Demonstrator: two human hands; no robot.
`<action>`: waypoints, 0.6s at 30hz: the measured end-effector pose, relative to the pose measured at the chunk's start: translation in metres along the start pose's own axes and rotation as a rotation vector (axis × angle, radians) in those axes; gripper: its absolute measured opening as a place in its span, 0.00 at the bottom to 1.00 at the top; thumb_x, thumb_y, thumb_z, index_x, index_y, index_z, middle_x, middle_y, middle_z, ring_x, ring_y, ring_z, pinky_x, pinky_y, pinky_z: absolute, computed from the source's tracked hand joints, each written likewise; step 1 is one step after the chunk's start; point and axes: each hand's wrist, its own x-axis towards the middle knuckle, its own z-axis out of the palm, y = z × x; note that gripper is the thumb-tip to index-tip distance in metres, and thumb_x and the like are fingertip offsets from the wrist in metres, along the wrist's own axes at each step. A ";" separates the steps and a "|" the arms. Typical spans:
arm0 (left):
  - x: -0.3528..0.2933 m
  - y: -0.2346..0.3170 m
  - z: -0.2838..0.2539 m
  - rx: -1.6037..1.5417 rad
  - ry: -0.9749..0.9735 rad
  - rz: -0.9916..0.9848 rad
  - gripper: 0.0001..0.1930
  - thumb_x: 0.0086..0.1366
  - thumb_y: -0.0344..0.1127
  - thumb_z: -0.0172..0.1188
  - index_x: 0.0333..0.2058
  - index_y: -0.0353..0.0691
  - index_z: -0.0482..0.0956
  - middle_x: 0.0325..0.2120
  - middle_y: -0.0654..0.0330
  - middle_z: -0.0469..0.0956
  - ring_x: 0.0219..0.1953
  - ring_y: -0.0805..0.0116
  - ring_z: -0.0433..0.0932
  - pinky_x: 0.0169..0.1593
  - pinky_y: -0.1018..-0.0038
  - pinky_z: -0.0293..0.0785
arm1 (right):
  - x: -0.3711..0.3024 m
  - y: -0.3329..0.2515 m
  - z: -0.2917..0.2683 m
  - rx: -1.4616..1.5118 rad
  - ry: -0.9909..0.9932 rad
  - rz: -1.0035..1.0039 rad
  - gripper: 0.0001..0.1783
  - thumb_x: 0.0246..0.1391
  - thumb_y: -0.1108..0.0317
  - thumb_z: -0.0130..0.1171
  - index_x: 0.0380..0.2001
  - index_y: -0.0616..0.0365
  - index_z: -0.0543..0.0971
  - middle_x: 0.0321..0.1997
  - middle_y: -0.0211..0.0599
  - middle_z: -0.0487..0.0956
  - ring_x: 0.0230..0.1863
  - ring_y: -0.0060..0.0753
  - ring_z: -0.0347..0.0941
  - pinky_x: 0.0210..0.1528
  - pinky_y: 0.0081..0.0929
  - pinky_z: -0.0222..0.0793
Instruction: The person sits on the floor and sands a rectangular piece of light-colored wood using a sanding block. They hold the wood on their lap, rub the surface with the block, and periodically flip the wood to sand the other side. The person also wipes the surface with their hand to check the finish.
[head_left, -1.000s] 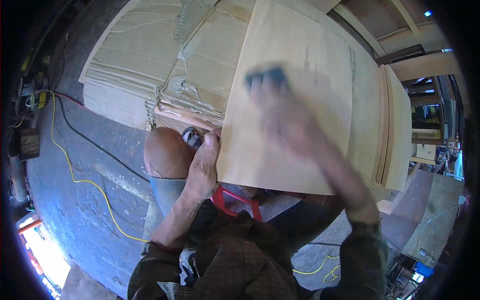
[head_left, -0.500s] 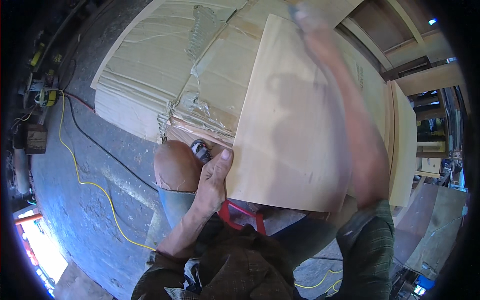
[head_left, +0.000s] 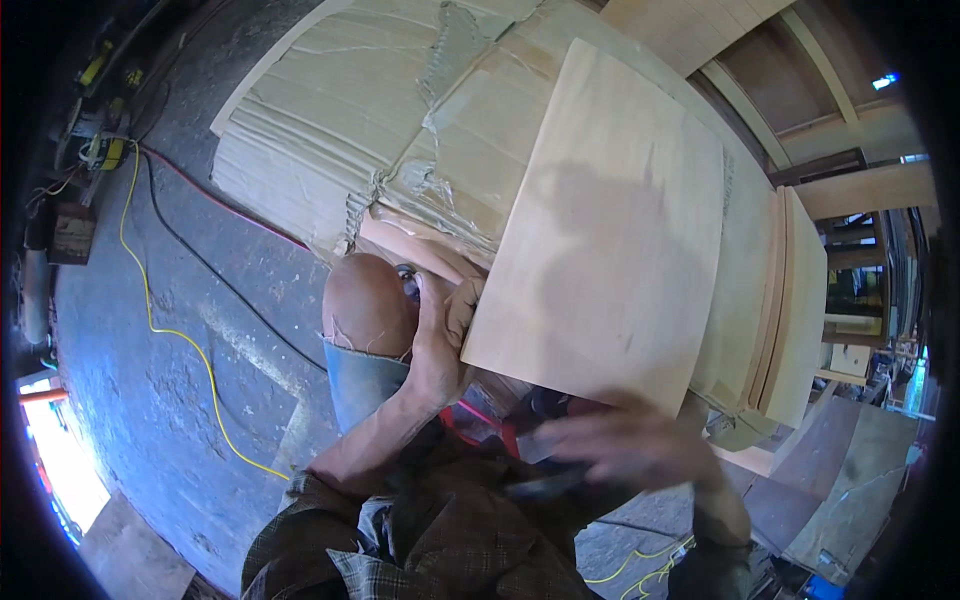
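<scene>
Two hands (head_left: 440,350) (head_left: 630,440) show around the centre, one pale wooden panel (head_left: 625,225) above, one bare knee (head_left: 362,300) and (left of frame) one yellow cord (head_left: 206,364).

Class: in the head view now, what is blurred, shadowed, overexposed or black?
Head view: right hand blurred, left hand sharper; head view: a soft shadow spreads across the board; head view: a bright patch at lower left glares white; head view: corners black.

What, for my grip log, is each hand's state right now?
Left hand: fingers curled at the board's near left corner; whether they grip it cannot be told.
Right hand: blurred, by the board's near edge; open or closed cannot be told.
</scene>
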 end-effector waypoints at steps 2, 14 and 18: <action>0.000 0.008 0.020 0.116 0.079 -0.016 0.34 0.69 0.61 0.31 0.53 0.33 0.67 0.45 0.54 0.75 0.45 0.68 0.76 0.50 0.71 0.71 | 0.008 0.001 -0.043 0.392 0.396 -0.029 0.21 0.62 0.61 0.44 0.50 0.66 0.74 0.53 0.49 0.75 0.58 0.37 0.68 0.61 0.37 0.60; -0.006 0.003 0.009 0.160 0.081 -0.042 0.37 0.68 0.66 0.31 0.47 0.34 0.71 0.40 0.57 0.76 0.40 0.70 0.76 0.46 0.73 0.71 | 0.161 0.196 -0.196 -0.657 0.913 0.405 0.29 0.63 0.51 0.41 0.61 0.58 0.65 0.65 0.42 0.65 0.67 0.43 0.58 0.67 0.33 0.50; -0.001 0.000 0.021 0.029 0.188 -0.020 0.44 0.64 0.71 0.26 0.51 0.33 0.70 0.45 0.54 0.76 0.44 0.67 0.76 0.51 0.72 0.71 | 0.113 0.135 -0.098 -0.630 0.762 0.145 0.28 0.61 0.55 0.47 0.60 0.59 0.66 0.65 0.44 0.63 0.68 0.47 0.55 0.68 0.39 0.49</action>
